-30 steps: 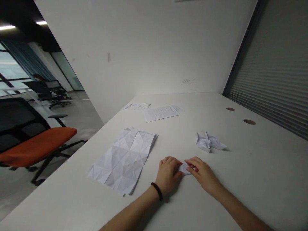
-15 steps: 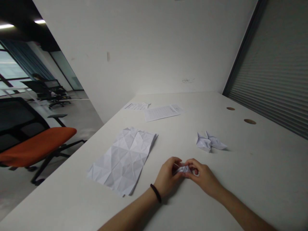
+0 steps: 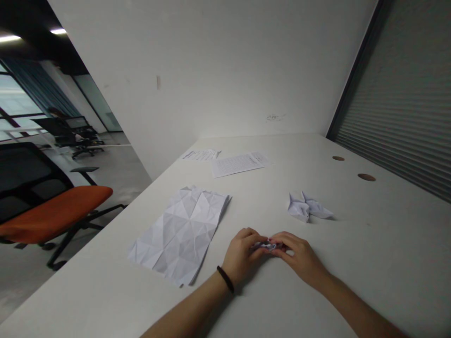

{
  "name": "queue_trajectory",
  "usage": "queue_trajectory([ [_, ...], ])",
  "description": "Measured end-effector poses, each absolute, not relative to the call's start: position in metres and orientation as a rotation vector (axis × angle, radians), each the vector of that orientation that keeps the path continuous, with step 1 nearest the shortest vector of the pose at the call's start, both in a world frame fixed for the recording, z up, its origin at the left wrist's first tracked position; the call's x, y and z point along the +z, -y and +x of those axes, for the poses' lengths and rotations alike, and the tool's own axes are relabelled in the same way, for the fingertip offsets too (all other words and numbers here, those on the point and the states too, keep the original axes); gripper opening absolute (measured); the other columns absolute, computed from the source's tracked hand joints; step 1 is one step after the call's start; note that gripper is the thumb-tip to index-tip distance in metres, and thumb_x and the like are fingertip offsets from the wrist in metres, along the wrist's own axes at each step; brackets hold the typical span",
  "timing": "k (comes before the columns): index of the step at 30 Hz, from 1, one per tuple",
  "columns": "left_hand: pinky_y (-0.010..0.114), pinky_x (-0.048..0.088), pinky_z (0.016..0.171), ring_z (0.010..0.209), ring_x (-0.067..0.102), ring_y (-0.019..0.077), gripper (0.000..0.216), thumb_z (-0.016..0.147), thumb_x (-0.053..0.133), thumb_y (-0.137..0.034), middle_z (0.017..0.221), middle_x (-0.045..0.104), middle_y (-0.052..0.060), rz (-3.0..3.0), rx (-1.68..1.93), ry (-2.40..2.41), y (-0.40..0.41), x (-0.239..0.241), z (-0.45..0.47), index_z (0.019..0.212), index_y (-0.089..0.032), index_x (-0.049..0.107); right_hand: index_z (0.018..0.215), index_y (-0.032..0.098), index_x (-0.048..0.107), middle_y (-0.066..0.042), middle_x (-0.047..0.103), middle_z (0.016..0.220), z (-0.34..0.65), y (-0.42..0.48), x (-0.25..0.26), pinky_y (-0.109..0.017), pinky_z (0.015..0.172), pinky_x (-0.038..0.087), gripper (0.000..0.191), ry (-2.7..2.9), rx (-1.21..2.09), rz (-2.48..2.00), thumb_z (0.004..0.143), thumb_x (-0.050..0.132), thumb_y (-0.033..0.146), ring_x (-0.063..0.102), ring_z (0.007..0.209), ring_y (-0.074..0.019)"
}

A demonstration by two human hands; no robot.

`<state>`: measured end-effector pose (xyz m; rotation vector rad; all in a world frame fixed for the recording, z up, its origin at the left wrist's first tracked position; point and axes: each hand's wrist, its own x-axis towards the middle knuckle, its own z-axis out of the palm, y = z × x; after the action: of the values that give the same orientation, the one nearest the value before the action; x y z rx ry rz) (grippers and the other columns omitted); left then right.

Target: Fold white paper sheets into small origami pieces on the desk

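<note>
Low over the white table, both of my hands grip one small piece of folded white paper [image 3: 266, 246]. My left hand [image 3: 243, 256], with a dark band at the wrist, pinches its left side. Its right side is between the thumb and fingers of my right hand [image 3: 298, 256]. The fingers cover most of the paper, so its shape is hard to make out. Beyond my right hand lies a folded paper figure [image 3: 306, 206] with pointed tips. To the left, a stack of creased white paper sheets [image 3: 185, 230] lies flat.
Printed sheets [image 3: 237, 164] lie toward the back of the white table [image 3: 352, 244]. Two round holes [image 3: 367, 177] are at the right, near a blind [image 3: 398, 103]. A wall [image 3: 225, 70] rises behind. An orange-seated chair [image 3: 59, 211] stands left; a person sits far off.
My fingers have closed in flatter over the folded paper, and less of it shows. The left hand has shifted slightly left. The other papers have stayed put.
</note>
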<state>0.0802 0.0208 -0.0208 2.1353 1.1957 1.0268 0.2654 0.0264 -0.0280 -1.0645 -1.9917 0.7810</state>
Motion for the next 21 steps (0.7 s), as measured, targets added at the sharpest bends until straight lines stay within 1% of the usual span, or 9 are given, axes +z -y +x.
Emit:
queue_trajectory([
  [3,0.021,0.046,0.063,0.071,0.056,0.0134,0.016,0.081,0.06,-0.026,0.084,0.059,0.004,2.194,1.014,-1.167,-0.022,-0.023,0.077,0.094,-0.021,0.066,0.081,0.021,0.06,-0.004,0.063,0.086,0.267,-0.027,-0.026,-0.026,0.071,0.048,0.006,2.022,0.749,-1.016,0.08,0.054,0.023,0.059,0.081,-0.0166],
  [7,0.022,0.045,0.062,0.067,0.056,0.0134,0.008,0.08,0.06,-0.022,0.076,0.061,0.003,2.352,0.945,-1.207,-0.022,-0.024,0.077,0.081,-0.019,0.068,0.076,0.021,0.06,-0.002,0.059,0.079,0.267,-0.026,-0.023,-0.023,0.065,0.047,0.005,2.039,0.701,-1.021,0.079,0.056,0.022,0.058,0.074,-0.0149],
  [9,0.021,0.045,0.06,0.062,0.055,0.0122,0.01,0.081,0.058,-0.022,0.072,0.061,0.003,2.372,0.94,-1.221,-0.022,-0.022,0.077,0.08,-0.019,0.068,0.075,0.02,0.059,-0.002,0.058,0.077,0.268,-0.025,-0.022,-0.023,0.063,0.047,0.007,2.034,0.687,-1.041,0.08,0.055,0.022,0.058,0.071,-0.0143],
  [12,0.019,0.045,0.057,0.059,0.055,0.0103,0.014,0.083,0.054,-0.022,0.074,0.059,0.003,2.294,1.001,-1.242,-0.023,-0.018,0.073,0.08,-0.018,0.066,0.076,0.02,0.058,-0.002,0.059,0.076,0.27,-0.026,-0.02,-0.023,0.062,0.048,0.01,1.979,0.696,-1.119,0.082,0.052,0.025,0.059,0.07,-0.0149],
  [16,0.02,0.047,0.06,0.066,0.057,0.0116,0.013,0.084,0.051,-0.02,0.077,0.06,0.002,2.182,1.082,-1.317,-0.027,-0.011,0.061,0.079,-0.018,0.063,0.076,0.02,0.058,-0.004,0.062,0.075,0.28,-0.031,-0.018,-0.026,0.064,0.05,0.014,1.943,0.653,-1.215,0.082,0.05,0.031,0.06,0.071,-0.0168],
  [21,0.027,0.045,0.07,0.077,0.057,0.0166,0.006,0.08,0.059,-0.021,0.077,0.064,0.001,2.315,1.028,-1.427,-0.036,-0.01,0.048,0.076,-0.019,0.062,0.073,0.02,0.063,-0.004,0.067,0.074,0.295,-0.04,-0.016,-0.028,0.066,0.048,0.015,1.917,0.524,-1.272,0.078,0.054,0.03,0.061,0.069,-0.0181],
])
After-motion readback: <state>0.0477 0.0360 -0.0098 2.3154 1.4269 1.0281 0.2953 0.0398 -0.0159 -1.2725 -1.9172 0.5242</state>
